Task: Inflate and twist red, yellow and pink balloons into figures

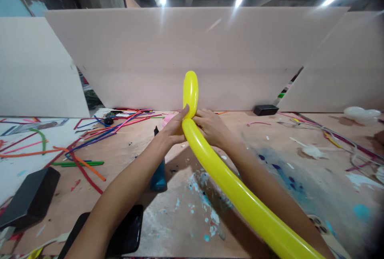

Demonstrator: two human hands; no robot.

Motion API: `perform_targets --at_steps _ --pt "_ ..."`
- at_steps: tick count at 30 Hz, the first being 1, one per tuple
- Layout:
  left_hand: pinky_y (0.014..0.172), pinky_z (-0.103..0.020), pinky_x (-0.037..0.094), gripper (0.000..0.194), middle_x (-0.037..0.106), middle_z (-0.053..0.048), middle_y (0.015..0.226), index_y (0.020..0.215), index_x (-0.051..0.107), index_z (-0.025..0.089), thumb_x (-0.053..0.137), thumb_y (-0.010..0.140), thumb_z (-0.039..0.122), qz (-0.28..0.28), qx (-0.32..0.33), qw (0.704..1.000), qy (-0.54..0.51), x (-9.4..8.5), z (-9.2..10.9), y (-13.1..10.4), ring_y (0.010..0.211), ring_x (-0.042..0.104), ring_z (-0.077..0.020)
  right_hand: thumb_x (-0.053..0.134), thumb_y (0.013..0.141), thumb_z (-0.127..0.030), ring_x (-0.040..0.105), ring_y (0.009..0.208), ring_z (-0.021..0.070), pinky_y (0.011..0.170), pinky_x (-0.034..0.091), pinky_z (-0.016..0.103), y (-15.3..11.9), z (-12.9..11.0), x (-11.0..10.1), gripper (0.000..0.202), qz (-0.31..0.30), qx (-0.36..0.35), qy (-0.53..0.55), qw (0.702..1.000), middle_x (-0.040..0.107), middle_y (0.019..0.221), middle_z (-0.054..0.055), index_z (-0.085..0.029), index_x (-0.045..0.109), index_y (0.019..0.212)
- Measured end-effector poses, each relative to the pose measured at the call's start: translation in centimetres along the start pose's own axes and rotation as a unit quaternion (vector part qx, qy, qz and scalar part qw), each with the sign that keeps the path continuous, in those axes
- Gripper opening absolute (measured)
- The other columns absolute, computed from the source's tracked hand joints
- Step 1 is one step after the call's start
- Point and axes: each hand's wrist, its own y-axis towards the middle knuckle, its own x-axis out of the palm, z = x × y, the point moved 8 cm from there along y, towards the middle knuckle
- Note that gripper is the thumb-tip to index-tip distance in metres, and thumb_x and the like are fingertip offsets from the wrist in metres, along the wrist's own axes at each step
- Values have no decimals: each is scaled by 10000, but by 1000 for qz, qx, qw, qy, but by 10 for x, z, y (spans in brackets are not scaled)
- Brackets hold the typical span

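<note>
A long yellow modelling balloon [229, 181] runs from the bottom right up to my two hands, where it narrows at a pinched joint. Above that joint a short yellow section stands upright against the white board. My left hand [176, 127] grips the balloon from the left, its thumb pressed on the base of the upright section. From the right, my right hand [211, 126] closes its fingers at the same joint. Some fingertips of both hands are hidden behind the balloon.
Uninflated balloons [90, 163] in several colours lie at left. A blue bottle [159, 177] with a black tip, a black tablet-like object [127, 229] and a dark block [31, 197] are near my left arm. White boards [135, 59] stand behind. A black box [266, 109] sits at back right.
</note>
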Motion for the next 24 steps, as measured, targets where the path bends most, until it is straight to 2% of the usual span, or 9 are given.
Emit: perform_targets --at_steps 2,5,9,12,14,17,19,21,24 --pt "753 -343 556 455 690 -78 768 930 625 111 704 776 532 28 21 999 33 -5 0 2 699 682 -189 455 946 -240 518 837 211 741 348 342 -1 6 4 265 -7 20 -4 1000 649 930 96 -161 687 844" --pt "685 -306 544 461 673 -60 796 963 619 125 786 707 471 69 87 986 122 -5 9 -1 678 655 -160 459 937 -250 537 837 223 734 358 351 -1 11 7 282 -11 40 -18 999 655 906 108 -158 707 837" --pt "606 -263 512 439 648 -39 846 993 601 149 805 689 391 95 183 937 283 9 29 -14 660 616 -134 469 916 -260 573 888 246 765 387 358 -2 12 4 278 6 49 -7 999 678 984 135 -145 722 934" --pt "648 -254 510 444 635 -48 878 999 572 138 809 678 334 111 244 892 363 20 44 -25 728 614 -142 483 874 -227 603 846 225 752 417 332 -3 16 4 253 -6 68 92 993 696 959 116 -141 716 921" --pt "667 -248 508 471 629 -53 912 1028 551 145 810 671 309 102 265 872 399 27 49 -30 780 619 -156 472 844 -204 604 767 197 695 433 306 -4 22 4 244 -17 92 211 973 698 872 77 -151 708 875" --pt "706 -252 515 546 629 -58 979 1079 531 170 831 628 236 57 267 866 419 35 46 -34 850 635 -178 454 830 -229 581 690 168 630 435 277 -7 30 0 244 -9 127 383 915 661 744 22 -171 680 760" --pt "718 -257 521 613 628 -57 1015 1107 530 189 846 582 176 38 277 871 405 38 45 -36 863 643 -183 468 832 -267 567 659 156 603 429 263 -8 35 -5 249 6 152 433 888 636 696 6 -177 651 688" --pt "674 -242 511 657 625 -55 1029 1122 545 201 854 546 139 45 299 873 382 37 46 -39 831 646 -177 479 840 -286 570 649 156 585 430 259 -9 35 -10 258 22 168 432 886 633 676 4 -182 645 672" --pt "579 -220 463 644 642 -60 995 1110 590 198 850 527 115 73 316 867 379 35 49 -43 725 626 -154 492 847 -254 604 699 179 605 450 271 -9 27 -23 226 55 159 392 905 658 679 14 -195 672 725"
